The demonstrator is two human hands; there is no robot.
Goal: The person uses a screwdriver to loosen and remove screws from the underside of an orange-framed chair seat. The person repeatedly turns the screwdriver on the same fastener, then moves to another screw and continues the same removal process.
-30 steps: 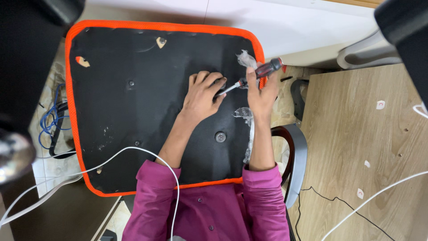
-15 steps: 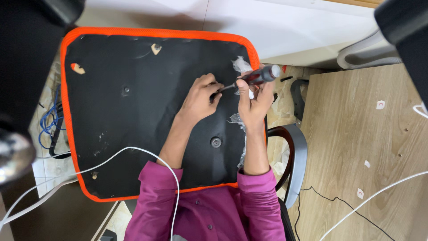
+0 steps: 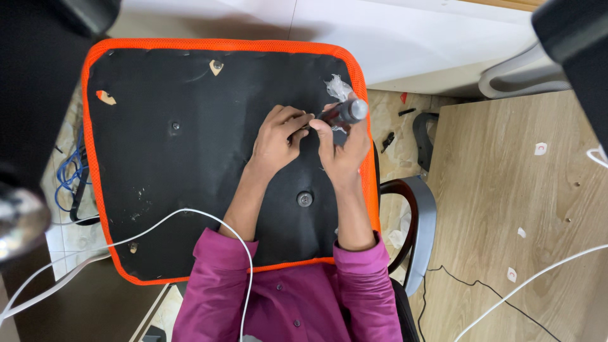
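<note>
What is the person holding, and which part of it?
The right hand grips a screwdriver by its dark handle. The left hand pinches near its tip, against the black seat base. What the left fingers hold cannot be told.

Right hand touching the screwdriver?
Touching. The head view shows the right hand wrapped around the screwdriver handle, fingers closed on it, no gap visible.

One seat base [image 3: 190,158], one screwdriver [image 3: 342,114], two hands (both busy).
</note>
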